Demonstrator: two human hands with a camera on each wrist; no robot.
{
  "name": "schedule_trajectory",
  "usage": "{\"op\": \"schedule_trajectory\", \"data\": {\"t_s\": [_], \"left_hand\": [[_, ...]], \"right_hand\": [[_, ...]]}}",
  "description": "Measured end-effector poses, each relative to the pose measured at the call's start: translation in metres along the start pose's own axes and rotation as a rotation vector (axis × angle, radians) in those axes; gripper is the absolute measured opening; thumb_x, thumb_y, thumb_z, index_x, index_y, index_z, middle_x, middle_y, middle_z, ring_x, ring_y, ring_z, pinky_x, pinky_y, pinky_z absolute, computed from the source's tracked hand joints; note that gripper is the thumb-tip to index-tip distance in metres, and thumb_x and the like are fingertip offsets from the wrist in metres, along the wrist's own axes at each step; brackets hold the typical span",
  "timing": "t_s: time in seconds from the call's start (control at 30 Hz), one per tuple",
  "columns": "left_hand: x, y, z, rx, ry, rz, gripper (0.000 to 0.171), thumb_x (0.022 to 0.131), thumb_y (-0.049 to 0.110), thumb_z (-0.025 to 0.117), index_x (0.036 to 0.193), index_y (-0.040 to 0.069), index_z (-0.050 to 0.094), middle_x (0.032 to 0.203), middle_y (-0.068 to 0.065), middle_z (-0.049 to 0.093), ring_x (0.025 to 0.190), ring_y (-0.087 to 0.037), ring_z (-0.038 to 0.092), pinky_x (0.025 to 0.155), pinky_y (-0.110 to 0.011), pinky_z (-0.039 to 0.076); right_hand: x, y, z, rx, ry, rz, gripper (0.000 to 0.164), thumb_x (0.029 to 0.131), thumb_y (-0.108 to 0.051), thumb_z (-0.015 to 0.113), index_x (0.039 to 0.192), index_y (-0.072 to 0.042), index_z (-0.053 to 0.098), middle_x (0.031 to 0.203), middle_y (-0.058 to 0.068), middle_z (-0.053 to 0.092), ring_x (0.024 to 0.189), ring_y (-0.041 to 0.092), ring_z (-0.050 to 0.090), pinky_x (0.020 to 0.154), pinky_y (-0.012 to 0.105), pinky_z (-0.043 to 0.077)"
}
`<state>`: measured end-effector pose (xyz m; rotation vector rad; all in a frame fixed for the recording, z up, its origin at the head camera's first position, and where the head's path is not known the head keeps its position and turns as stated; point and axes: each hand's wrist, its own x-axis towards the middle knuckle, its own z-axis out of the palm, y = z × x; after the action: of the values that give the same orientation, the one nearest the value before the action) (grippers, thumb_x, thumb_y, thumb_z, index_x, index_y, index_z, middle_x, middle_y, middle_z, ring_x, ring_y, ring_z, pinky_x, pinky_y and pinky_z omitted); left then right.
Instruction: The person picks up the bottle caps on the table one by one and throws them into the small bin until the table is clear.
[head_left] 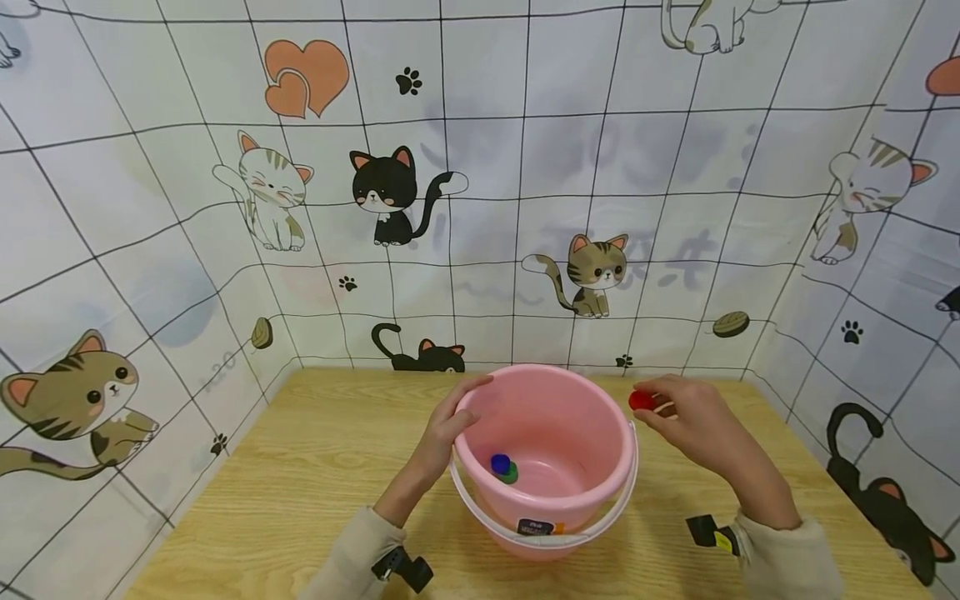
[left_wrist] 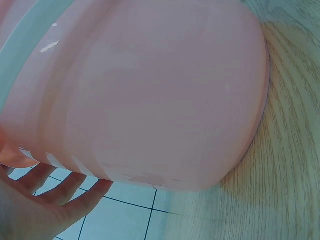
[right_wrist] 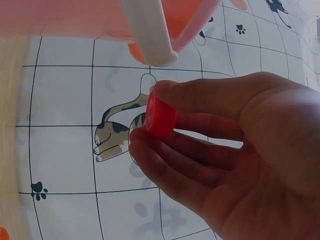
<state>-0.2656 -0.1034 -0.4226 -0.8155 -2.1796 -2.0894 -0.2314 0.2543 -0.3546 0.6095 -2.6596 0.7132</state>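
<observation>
A pink bucket stands upright on the table, its white handle hanging down at the front. My left hand grips the rim on its left side, thumb over the edge; in the left wrist view, the fingers lie along the bucket's outer wall. Inside, a blue bottle cap and a green bottle cap rest on the bottom, partly overlapping. Just right of the rim, my right hand pinches a red bottle cap between thumb and fingers, apart from the bucket.
The wood-grain table extends on both sides of the bucket. White cloth walls printed with cats and grid lines enclose it at the back and sides. A small orange thing shows at the right wrist view's lower left corner.
</observation>
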Motion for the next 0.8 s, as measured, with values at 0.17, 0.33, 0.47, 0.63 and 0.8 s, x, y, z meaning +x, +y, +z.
{"op": "schedule_trajectory", "data": {"t_s": [0.17,0.33,0.47,0.63,0.8], "left_hand": [[0.001,0.000,0.000,0.007,0.002,-0.001,0.057,0.095,0.020,0.047,0.152,0.017,0.049,0.155,-0.016,0.047,0.129,-0.041,0.056,0.102,-0.059,0.052],[0.000,0.000,0.000,0.007,0.002,-0.007,0.058,0.095,0.021,0.047,0.153,0.016,0.048,0.155,-0.016,0.047,0.129,-0.041,0.056,0.102,-0.058,0.053],[0.001,-0.001,0.000,0.010,-0.001,0.001,0.058,0.095,0.020,0.046,0.153,0.015,0.048,0.155,-0.018,0.047,0.129,-0.042,0.055,0.102,-0.056,0.053],[0.001,-0.001,-0.001,0.016,-0.002,0.011,0.058,0.095,0.020,0.046,0.153,0.014,0.048,0.155,-0.019,0.047,0.129,-0.042,0.055,0.102,-0.056,0.053],[0.001,-0.001,0.000,0.017,0.002,0.007,0.058,0.095,0.020,0.046,0.153,0.015,0.048,0.154,-0.018,0.048,0.128,-0.040,0.056,0.101,-0.054,0.054]], "right_hand": [[0.003,-0.006,-0.001,-0.007,-0.004,-0.011,0.032,0.091,-0.009,0.077,0.120,0.003,0.072,0.111,0.018,0.075,0.087,0.026,0.075,0.073,0.038,0.063],[0.006,-0.012,-0.003,-0.004,-0.005,-0.016,0.032,0.091,-0.011,0.077,0.120,0.001,0.072,0.112,0.018,0.074,0.087,0.026,0.075,0.073,0.040,0.063],[0.009,-0.018,-0.004,-0.019,0.005,-0.026,0.030,0.091,-0.014,0.078,0.118,-0.003,0.073,0.110,0.014,0.075,0.088,0.026,0.075,0.072,0.041,0.063],[0.014,-0.028,-0.007,-0.037,0.009,-0.051,0.028,0.089,-0.016,0.079,0.115,-0.005,0.074,0.106,0.009,0.074,0.090,0.024,0.074,0.074,0.043,0.062],[0.020,-0.035,-0.010,-0.054,0.007,-0.066,0.034,0.089,-0.013,0.079,0.120,-0.001,0.073,0.105,0.009,0.074,0.091,0.024,0.073,0.075,0.043,0.062]]}}
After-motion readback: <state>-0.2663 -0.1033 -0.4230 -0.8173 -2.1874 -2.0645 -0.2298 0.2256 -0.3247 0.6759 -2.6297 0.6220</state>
